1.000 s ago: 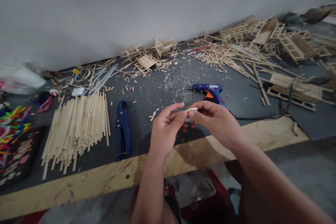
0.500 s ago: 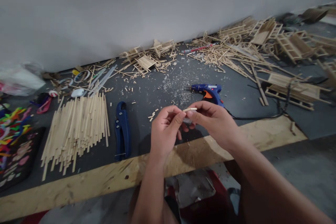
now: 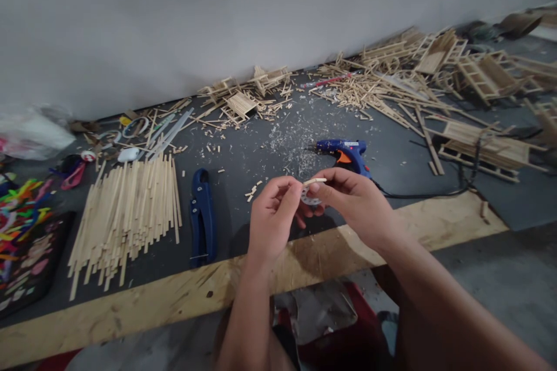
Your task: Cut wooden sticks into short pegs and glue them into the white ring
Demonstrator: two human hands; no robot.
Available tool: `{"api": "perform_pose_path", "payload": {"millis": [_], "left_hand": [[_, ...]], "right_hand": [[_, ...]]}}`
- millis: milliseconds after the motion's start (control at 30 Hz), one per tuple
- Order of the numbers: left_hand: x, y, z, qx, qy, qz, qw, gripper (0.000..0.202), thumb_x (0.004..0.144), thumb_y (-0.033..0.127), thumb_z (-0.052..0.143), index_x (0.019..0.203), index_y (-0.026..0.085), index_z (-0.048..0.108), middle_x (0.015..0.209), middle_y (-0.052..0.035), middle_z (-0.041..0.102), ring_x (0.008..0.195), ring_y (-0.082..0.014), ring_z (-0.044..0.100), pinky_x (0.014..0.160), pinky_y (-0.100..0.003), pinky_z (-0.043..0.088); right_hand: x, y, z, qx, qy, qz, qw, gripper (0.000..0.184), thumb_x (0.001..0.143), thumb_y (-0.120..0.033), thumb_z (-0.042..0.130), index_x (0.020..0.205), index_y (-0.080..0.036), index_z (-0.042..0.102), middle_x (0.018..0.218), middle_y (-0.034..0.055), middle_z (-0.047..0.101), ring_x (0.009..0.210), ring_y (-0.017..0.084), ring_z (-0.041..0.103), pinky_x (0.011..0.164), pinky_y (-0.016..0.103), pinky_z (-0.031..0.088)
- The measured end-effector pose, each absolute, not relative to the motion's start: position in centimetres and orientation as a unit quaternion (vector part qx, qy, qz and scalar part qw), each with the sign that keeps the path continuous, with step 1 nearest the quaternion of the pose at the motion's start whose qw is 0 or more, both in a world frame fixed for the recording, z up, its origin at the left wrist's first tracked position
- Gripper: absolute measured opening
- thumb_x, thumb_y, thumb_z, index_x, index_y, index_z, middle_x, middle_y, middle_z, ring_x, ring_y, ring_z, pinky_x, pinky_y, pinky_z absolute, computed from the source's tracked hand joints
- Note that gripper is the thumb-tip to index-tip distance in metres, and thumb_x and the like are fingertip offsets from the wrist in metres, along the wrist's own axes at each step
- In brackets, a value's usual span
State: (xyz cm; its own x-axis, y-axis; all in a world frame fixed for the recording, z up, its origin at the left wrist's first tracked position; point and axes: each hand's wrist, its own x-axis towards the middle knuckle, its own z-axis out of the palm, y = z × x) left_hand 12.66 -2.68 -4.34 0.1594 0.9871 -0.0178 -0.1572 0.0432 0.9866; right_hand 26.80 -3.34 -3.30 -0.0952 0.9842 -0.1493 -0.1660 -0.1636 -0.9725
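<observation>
The left hand [image 3: 272, 221] and the right hand [image 3: 354, 203] are meeting above the near edge of the tabletop [image 3: 261, 156], their fingers closing from both sides on a short wooden stick piece [image 3: 315, 181] held level between the fingertips. A small pale round part [image 3: 310, 197] is showing just under the stick, partly hidden by the fingers. A blue glue gun [image 3: 346, 152] is lying just beyond the right hand, its black cord trailing right. A blue cutter [image 3: 202, 215] is resting left of the hands, beside a bundle of long sticks [image 3: 126, 208]. Stick scraps and small frames are crowding the far side by the wall.
</observation>
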Motion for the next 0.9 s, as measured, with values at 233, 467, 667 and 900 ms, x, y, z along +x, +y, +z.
{"api": "perform_pose_path", "payload": {"millis": [233,467,667,900], "left_hand": [[12.6,-2.6,-4.5,0.468,0.401,0.480,0.625,0.012,0.080,0.023,0.057,0.091,0.020,0.053,0.067,0.0018,0.063,0.055,-0.0129,0.062,0.043,-0.021,0.049],[12.7,-2.7,-4.1,0.446,0.407,0.460,0.651,0.030,0.077,0.022,0.062,0.105,0.021,0.050,0.081,-0.0011,0.069,0.060,-0.0127,0.064,0.050,-0.021,0.049],[12.4,-2.4,-4.5,0.431,0.461,0.472,0.616,0.041,0.074,0.028,0.066,0.112,0.020,0.054,0.087,-0.0042,0.071,0.061,-0.0109,0.061,0.053,-0.021,0.049],[11.6,-2.1,-5.0,0.408,0.485,0.510,0.581,0.043,0.073,0.029,0.067,0.114,0.021,0.056,0.085,-0.0042,0.071,0.063,-0.0109,0.060,0.057,-0.022,0.049]], "right_hand": [[27.0,-3.3,-3.5,-0.446,-0.415,0.620,0.495,0.016,0.078,-0.034,0.062,0.082,-0.018,0.061,0.070,-0.0002,0.062,0.061,0.011,0.056,0.060,0.027,0.046],[26.8,-3.3,-3.7,-0.437,-0.411,0.626,0.498,0.014,0.078,-0.033,0.062,0.081,-0.019,0.061,0.069,-0.0003,0.062,0.062,0.011,0.057,0.061,0.027,0.046],[29.2,-2.7,-3.4,-0.458,-0.416,0.598,0.510,0.039,0.067,-0.028,0.072,0.103,-0.022,0.057,0.087,0.0010,0.063,0.070,0.012,0.057,0.059,0.025,0.048],[35.7,-1.0,-3.8,-0.573,-0.378,0.469,0.557,0.020,0.068,-0.034,0.070,0.080,-0.020,0.062,0.064,-0.0021,0.055,0.058,0.009,0.051,0.049,0.021,0.039]]}}
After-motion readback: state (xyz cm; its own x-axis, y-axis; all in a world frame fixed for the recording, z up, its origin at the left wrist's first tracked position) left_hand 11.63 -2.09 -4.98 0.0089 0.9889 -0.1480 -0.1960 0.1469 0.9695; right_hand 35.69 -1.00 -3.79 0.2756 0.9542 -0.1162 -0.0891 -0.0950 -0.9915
